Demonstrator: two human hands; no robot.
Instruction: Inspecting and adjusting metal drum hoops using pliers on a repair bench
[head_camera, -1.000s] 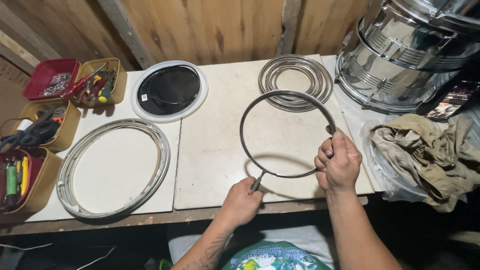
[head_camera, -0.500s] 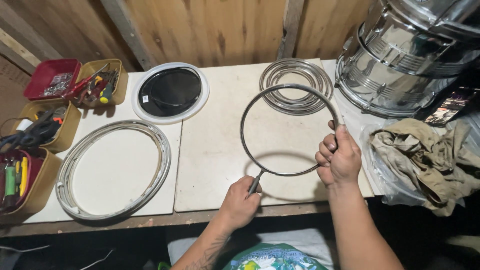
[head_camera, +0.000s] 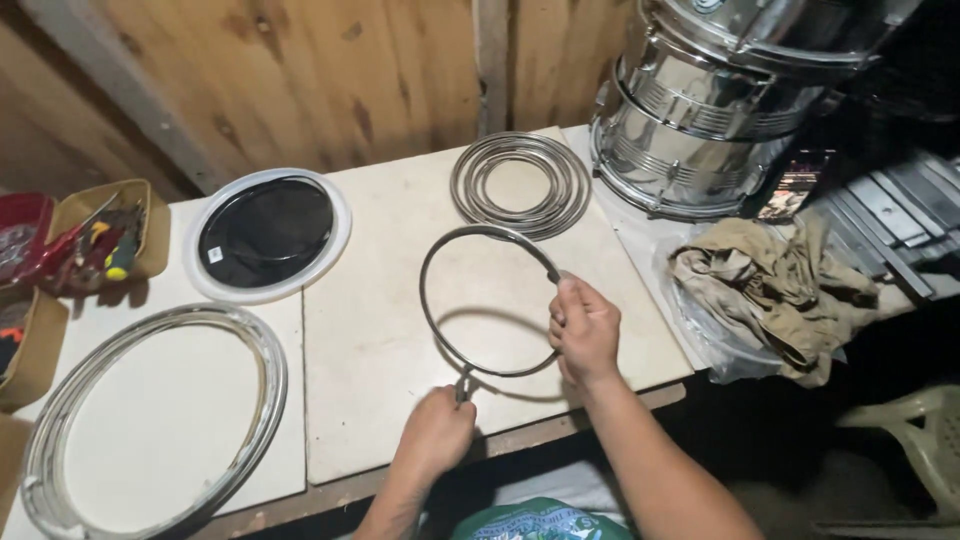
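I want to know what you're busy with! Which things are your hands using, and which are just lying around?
In use:
- dark metal ring, held above the table
- left hand, at its bottom
- right hand, at its right side

Lying about:
- large chrome hoop
- black drumhead
- stacked rings
- chrome drum
- crumpled cloth
- tool trays

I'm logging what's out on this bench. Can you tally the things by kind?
Loose metal hoops: 2, a thin hoop held in both hands and a large chrome hoop
Stack of metal rings: 1
Black drumhead: 1
Chrome drums: 2
Crumpled cloth: 1
Total: 7
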